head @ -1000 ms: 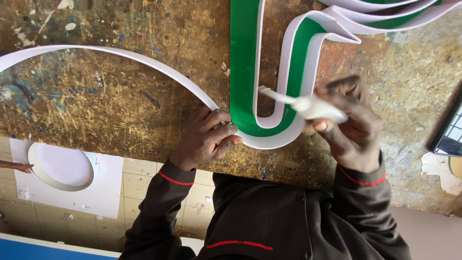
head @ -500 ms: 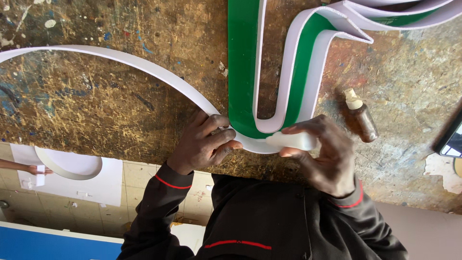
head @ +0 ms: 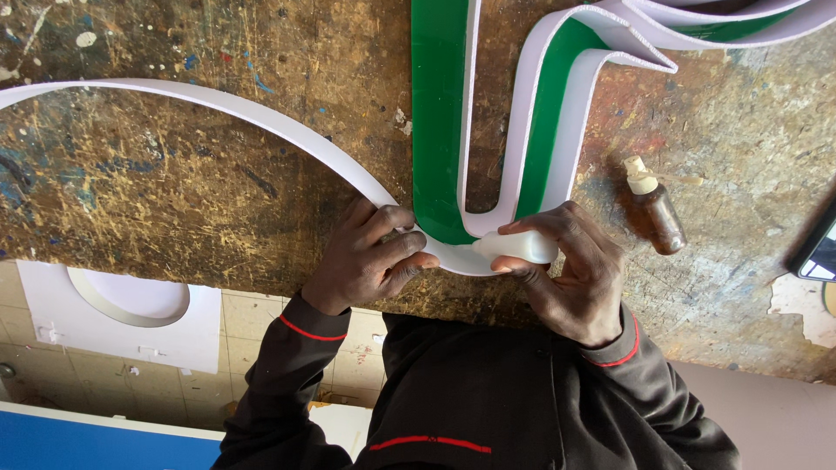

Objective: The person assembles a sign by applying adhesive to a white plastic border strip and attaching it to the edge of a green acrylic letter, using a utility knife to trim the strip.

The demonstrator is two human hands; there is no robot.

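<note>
A green letter-shaped panel (head: 440,122) edged with a white plastic strip (head: 261,117) lies on a worn, paint-flecked workbench (head: 174,200). My left hand (head: 366,261) pinches the long white strip against the bottom curve of the green shape. At the same curve, my right hand (head: 570,278) is shut on a small white squeeze bottle (head: 522,246), held sideways against the strip. A brown bottle with a cream cap (head: 655,209) lies on the bench just right of my right hand.
More white-edged green curves (head: 697,30) lie at the top right. A dark flat device (head: 819,252) sits at the right edge. Below the bench, a white panel with a round cutout (head: 131,305) and a blue board (head: 96,439) rest on the tiled floor.
My right hand moved down and left with the white bottle, from beside the shape to its bottom curve, uncovering the brown bottle. My left hand stayed on the strip.
</note>
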